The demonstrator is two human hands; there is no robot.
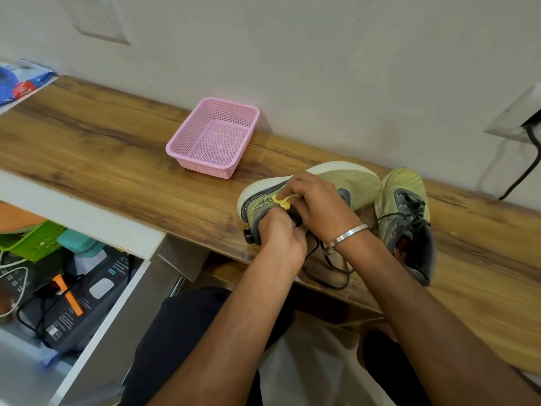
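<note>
At the far left a blue packet (17,83) lies on a ledge, and below it an open drawer (110,315) holds a green basket (32,241) and a dark box (85,300). On the wooden counter (87,148) a pink basket (202,168) stands near the wall. To its right the green shoe (360,180) lies on its side near the counter's front edge, its white sole towards the wall. Your left hand (281,232) curls round its dark collar. Your right hand (316,200), a silver bangle (348,234) on the wrist, pinches a yellow tab (282,202) at the shoe's opening. A dark lace (336,276) trails over the counter edge. Just right, touching the first, the second shoe (407,206) stands upright. A wall socket (518,118) with a black cable sits at the far right.
</note>
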